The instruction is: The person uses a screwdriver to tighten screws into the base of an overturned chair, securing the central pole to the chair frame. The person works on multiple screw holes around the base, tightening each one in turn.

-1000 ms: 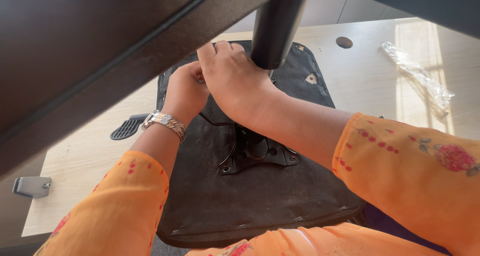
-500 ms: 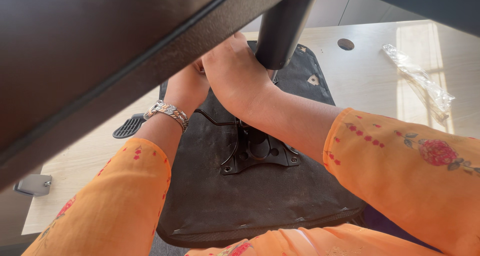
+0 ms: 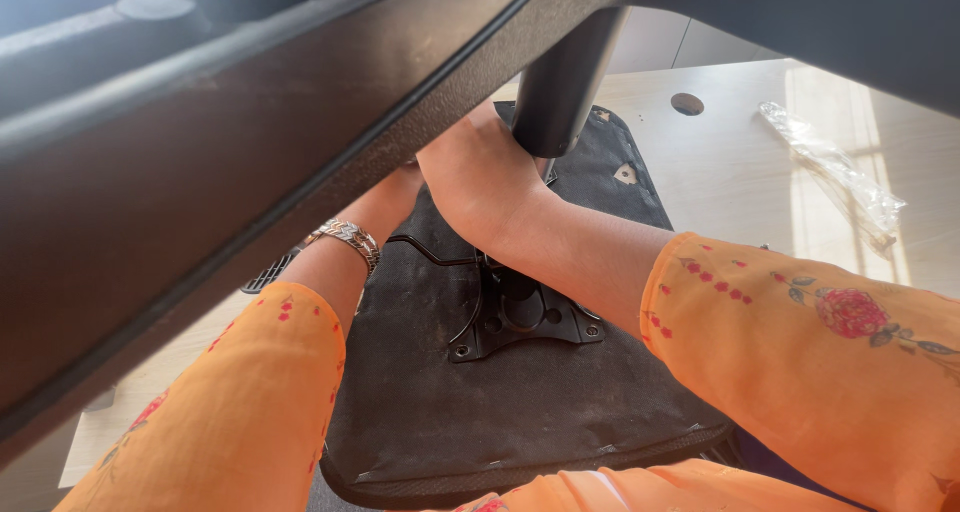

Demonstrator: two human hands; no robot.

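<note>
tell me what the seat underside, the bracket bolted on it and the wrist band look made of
Seat underside: black woven fabric, matte, apparently stapled along the edge. Bracket: looks like black painted metal, slight sheen, with bolt holes. Wrist band: likely polished metal, shiny patterned links. Surface beneath: pale wood-look board, probably laminate.

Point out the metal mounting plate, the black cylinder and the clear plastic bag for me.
metal mounting plate (image 3: 525,322): head view, on its flat centre beside the round hole.
black cylinder (image 3: 565,87): head view, mid-length on its side.
clear plastic bag (image 3: 835,177): head view, on its crumpled middle, lying on the wooden tabletop.
</note>
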